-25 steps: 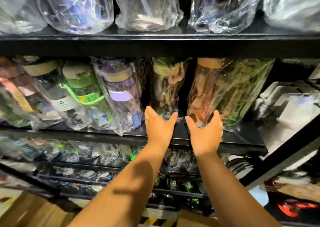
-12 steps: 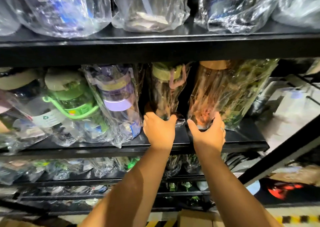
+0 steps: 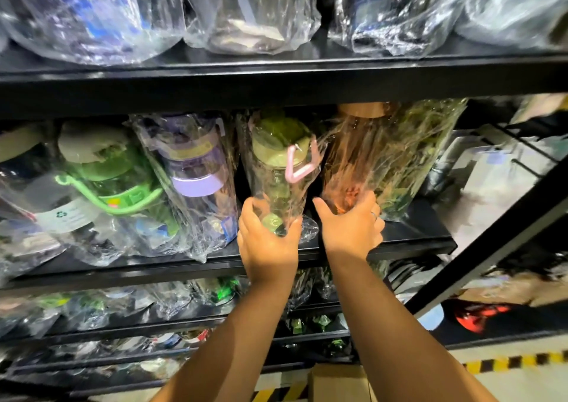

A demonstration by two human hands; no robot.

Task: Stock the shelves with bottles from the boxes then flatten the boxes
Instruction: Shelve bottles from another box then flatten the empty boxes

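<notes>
My left hand (image 3: 268,239) grips the base of a plastic-wrapped bottle with an olive-green lid and pink strap (image 3: 281,168), which tilts toward me on the middle black shelf (image 3: 408,241). My right hand (image 3: 350,228) holds the bottom of the orange bottle (image 3: 353,162) just to the right, its fingers curled round the wrapped base. Wrapped bottles with a purple lid (image 3: 193,180) and a green lid (image 3: 104,183) stand to the left.
An upper shelf (image 3: 276,75) carries more wrapped bottles (image 3: 252,8). Lower shelves hold several wrapped bottles (image 3: 172,303). A cardboard box (image 3: 335,383) sits on the floor below. A black slanted frame bar (image 3: 504,229) runs at the right.
The olive-lidded bottle has tipped forward toward me as my left hand closed round its base. My right hand has moved further round the orange bottle's bottom.
</notes>
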